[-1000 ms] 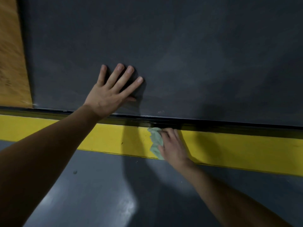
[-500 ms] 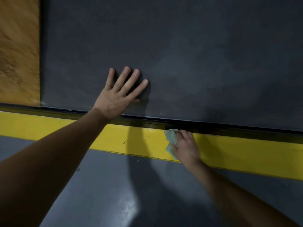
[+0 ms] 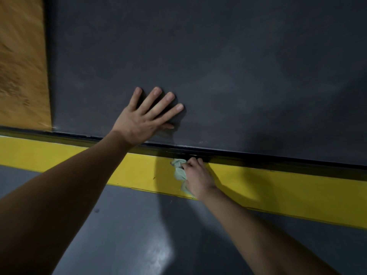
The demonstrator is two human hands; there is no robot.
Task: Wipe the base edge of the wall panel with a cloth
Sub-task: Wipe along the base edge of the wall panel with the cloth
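Looking down through the head camera, I see the left hand (image 3: pixel 139 124) laid flat against the dark grey wall panel (image 3: pixel 218 66) near the middle of the frame. Its fingers (image 3: pixel 156 102) are straight and spread apart, and the palm sits just above the panel's lower border. The left forearm comes in from the lower left corner.

Lower and slightly right of centre, the right hand (image 3: pixel 198 177) is at the base edge (image 3: pixel 278 158), the black strip slanting across the frame beneath the panel. Its fingers are curled and clamped on a pale green cloth (image 3: pixel 179 172), which is bunched up. The fingertips touch the black strip. The cloth shows on the left side of the hand: its top wad lies against the strip, and the rest trails down over the yellow stripe (image 3: pixel 297 193) to that stripe's lower border. I cannot tell how much cloth lies under the palm.

Below the yellow stripe, the grey floor (image 3: pixel 119 235) fills the bottom of the frame, with a bright glare patch at lower centre. A blurred wooden board (image 3: pixel 21 66) takes up the upper left, beside the panel.
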